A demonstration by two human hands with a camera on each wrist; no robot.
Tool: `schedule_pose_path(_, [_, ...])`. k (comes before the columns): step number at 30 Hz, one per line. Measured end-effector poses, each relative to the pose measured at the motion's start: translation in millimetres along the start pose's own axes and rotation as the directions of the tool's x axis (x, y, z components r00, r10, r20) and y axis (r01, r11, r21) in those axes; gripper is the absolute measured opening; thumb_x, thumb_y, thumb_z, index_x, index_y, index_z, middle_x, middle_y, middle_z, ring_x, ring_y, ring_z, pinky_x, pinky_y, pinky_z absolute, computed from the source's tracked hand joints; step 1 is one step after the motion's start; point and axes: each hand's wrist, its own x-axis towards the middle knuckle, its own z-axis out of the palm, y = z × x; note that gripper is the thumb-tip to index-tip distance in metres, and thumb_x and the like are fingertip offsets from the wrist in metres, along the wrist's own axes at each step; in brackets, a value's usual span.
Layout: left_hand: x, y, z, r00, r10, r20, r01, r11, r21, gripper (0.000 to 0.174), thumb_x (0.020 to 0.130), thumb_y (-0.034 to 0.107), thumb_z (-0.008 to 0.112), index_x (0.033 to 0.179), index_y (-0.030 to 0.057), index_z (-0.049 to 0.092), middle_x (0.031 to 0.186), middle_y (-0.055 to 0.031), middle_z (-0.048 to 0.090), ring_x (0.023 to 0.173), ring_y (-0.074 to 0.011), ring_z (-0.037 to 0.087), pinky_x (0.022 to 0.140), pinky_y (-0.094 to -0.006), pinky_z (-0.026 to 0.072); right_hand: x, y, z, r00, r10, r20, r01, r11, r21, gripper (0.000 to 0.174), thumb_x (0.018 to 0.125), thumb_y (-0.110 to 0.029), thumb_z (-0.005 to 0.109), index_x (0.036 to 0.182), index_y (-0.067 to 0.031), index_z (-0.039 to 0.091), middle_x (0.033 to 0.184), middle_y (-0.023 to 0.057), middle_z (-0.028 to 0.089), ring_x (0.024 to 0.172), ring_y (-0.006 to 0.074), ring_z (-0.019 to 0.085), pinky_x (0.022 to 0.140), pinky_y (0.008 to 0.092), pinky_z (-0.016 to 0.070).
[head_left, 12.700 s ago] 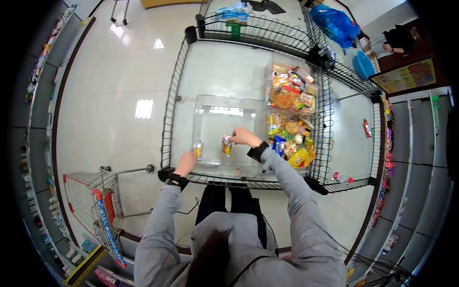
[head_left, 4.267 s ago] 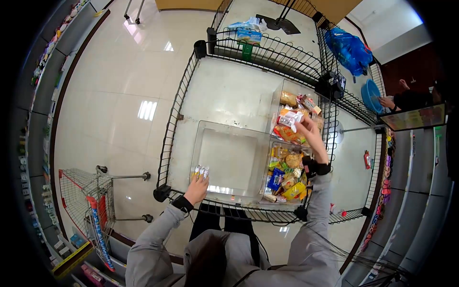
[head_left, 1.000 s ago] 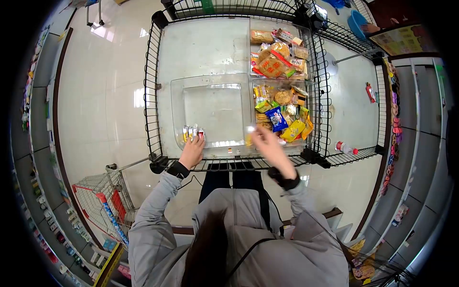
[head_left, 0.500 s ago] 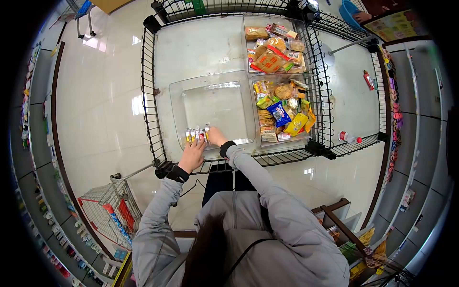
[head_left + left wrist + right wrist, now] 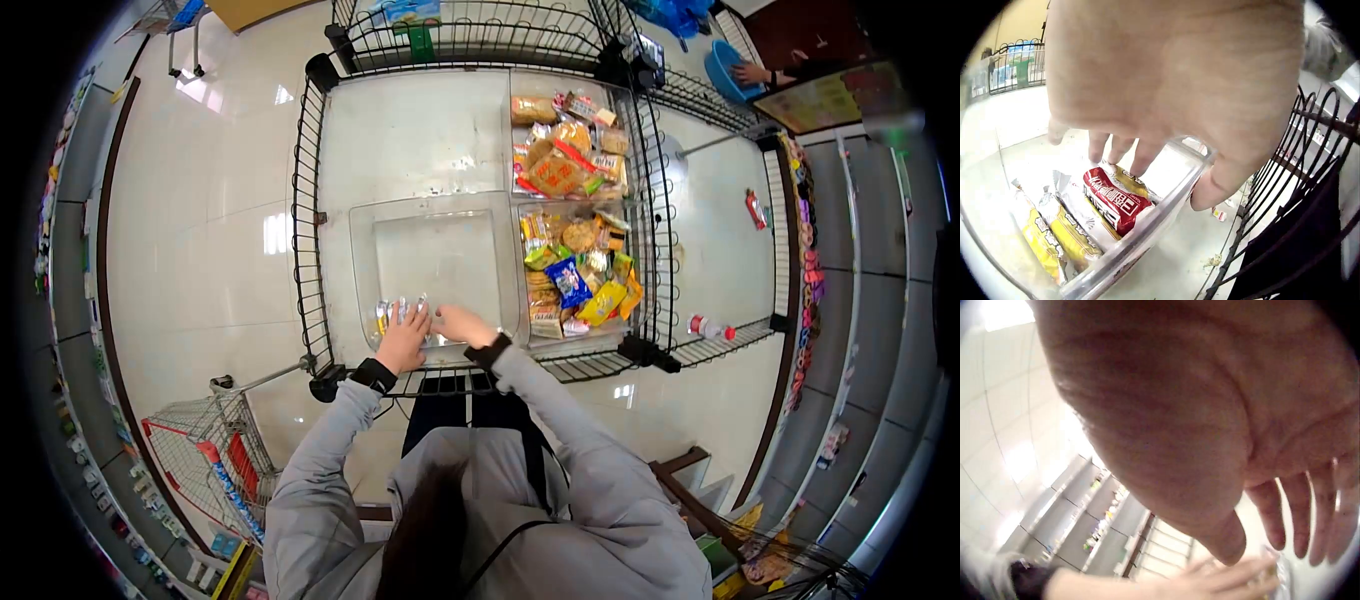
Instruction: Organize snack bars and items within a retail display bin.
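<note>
1. From where I stand, the biggest thing is the white table (image 5: 410, 130), ringed by a black wire rail (image 5: 305, 200). The person's right forearm crosses the near rail, so the wrist strap (image 5: 488, 352) might snag if pulled back low.

2. Along the right side sit heaped clear bins (image 5: 545, 84) of mixed snacks; a careless sleeve could tip something off the piles.

3. Just left of them is a clear bin (image 5: 362, 265), its near left corner holding the work. A bump on its wall would probably jolt everything inside.

4. The left hand (image 5: 402, 340) reaches over the near wall, its grip wide, fingers straight and laid at the packets. Lifting it too soon could let the row slump.

5. The right hand (image 5: 462, 325) is just beside it, grip loose, fingers extended; I see nothing held. Crowding the left hand might knock the row's end.

6. Under the left fingers, a red packet (image 5: 1116, 199) lies between a white-and-yellow packet (image 5: 1088, 215) and a yellow packet (image 5: 1139, 182); two more yellow packets (image 5: 1072, 230) sit leftward. Slick wrappers could slide; their exact tilt I can't judge.
</note>
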Motion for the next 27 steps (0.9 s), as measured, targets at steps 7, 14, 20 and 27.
schedule_pose_path(7, [0.0, 7.6, -8.3, 0.998, -0.051, -0.026, 0.051, 0.999, 0.01, 0.067, 0.058, 0.027, 0.07, 0.117, 0.0032, 0.047, 0.139, -0.0201, 0.029, 0.13, -0.0303, 0.028, 0.107, -0.0529, 0.0169, -8.9, -35.0, -292.0, 0.784, -0.153, -0.601, 0.147, 0.987, -0.059, 0.023, 0.081, -0.02, 0.055, 0.088, 0.001, 0.061, 0.082, 0.0178, 0.064, 0.076, 0.0312, 0.062, 0.068, 0.0366, 0.0481])
schedule_pose_path(14, [3.2, 11.8, -7.5, 0.989, -0.147, -0.001, 0.146, 0.987, 0.066, 0.067, 0.059, 0.029, 0.069, 0.118, 0.0027, 0.048, 0.137, -0.0199, 0.032, 0.129, -0.0318, 0.029, 0.105, -0.0531, 0.0194, 169.6, 74.9, -389.6, 0.918, -0.291, -0.27, 0.083, 0.806, -0.586, 0.018, 0.076, -0.013, 0.055, 0.09, -0.0054, 0.064, 0.087, 0.0189, 0.063, 0.085, 0.0339, 0.061, 0.074, 0.0433, 0.0478])
schedule_pose_path(20, [5.6, 17.9, -6.0, 0.982, -0.19, -0.022, 0.19, 0.981, -0.027, 0.057, 0.06, 0.029, 0.068, 0.107, 0.0008, 0.053, 0.133, -0.0202, 0.035, 0.124, -0.0321, 0.033, 0.102, -0.0549, 0.0234, 224.1, 68.8, -354.3, 0.998, -0.033, -0.061, -0.035, 0.523, -0.852, 0.021, 0.072, -0.015, 0.056, 0.088, -0.0059, 0.067, 0.093, 0.0193, 0.064, 0.089, 0.0312, 0.062, 0.078, 0.0381, 0.049])
schedule_pose_path(27, [5.5, 19.5, -14.8, 0.974, -0.225, -0.018, 0.224, 0.973, -0.058, 0.06, 0.06, 0.033, 0.07, 0.108, 0.0001, 0.053, 0.133, -0.0191, 0.036, 0.125, -0.0326, 0.032, 0.103, -0.0542, 0.0233, 278.5, 120.0, -338.6, 0.997, -0.005, -0.083, -0.067, 0.539, -0.84, 0.023, 0.073, -0.019, 0.058, 0.089, -0.0052, 0.067, 0.094, 0.0187, 0.064, 0.089, 0.0304, 0.063, 0.075, 0.0375, 0.0499])
